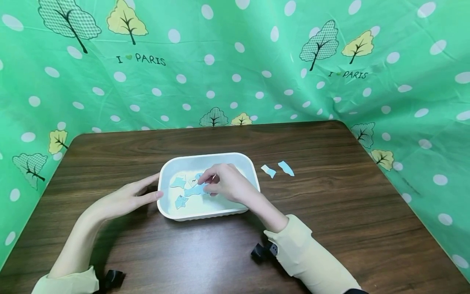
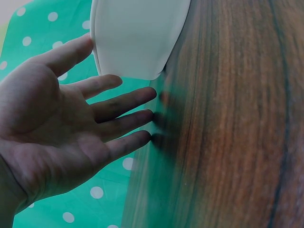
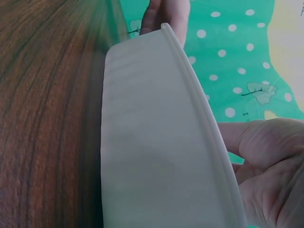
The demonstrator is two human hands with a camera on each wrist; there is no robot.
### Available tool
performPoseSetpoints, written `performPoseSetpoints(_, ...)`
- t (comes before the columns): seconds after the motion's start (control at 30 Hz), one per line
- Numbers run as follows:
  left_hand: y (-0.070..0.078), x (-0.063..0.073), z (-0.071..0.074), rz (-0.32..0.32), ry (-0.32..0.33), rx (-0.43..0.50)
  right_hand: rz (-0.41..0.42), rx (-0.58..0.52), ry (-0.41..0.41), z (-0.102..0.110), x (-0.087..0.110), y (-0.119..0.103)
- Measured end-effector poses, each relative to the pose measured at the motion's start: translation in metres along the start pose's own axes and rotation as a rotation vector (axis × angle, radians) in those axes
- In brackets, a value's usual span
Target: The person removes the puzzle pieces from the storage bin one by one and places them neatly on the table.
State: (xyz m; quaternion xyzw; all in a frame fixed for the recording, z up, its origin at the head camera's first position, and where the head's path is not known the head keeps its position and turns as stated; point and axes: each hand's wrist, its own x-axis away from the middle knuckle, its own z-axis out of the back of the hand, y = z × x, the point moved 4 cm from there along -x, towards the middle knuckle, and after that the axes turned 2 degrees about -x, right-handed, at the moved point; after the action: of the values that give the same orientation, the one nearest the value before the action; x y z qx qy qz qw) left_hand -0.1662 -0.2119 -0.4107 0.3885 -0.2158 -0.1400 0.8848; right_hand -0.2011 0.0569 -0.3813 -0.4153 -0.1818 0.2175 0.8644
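A white plastic tray [image 1: 242, 163] holds several irregular light-blue and white pieces that look like torn paper. My left hand [image 1: 126, 198] is at the tray's left end, its thumb against the rim and its fingers extended; in the left wrist view the palm of this hand [image 2: 61, 114] shows, holding nothing. Inside the tray, my right hand [image 1: 227, 183] reaches down with bent fingers, the tips at a blue piece [image 1: 194, 190]. Whether they pinch it cannot be made out. From the right wrist, the tray's side wall [image 3: 147, 133] hides those fingertips.
Two loose pieces lie right of the tray on the dark wooden table [image 1: 312, 228]: a blue-and-white one [image 1: 269, 171] and a blue one [image 1: 286, 168]. Behind the table hangs a green dotted cloth [image 1: 235, 53]. Black wrist devices sit by both cuffs.
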Motion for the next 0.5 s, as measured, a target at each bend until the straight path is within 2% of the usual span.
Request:
performPoseSetpoints(0.23,0.000,0.000,0.000,-0.001,0.000,0.009,-0.005,-0.025,0.018,0.008,0.004,-0.001)
performPoseSetpoints(0.5,-0.001,0.000,0.001,0.011,0.000,0.003,0.017,0.012,0.070,0.019,0.010,0.000)
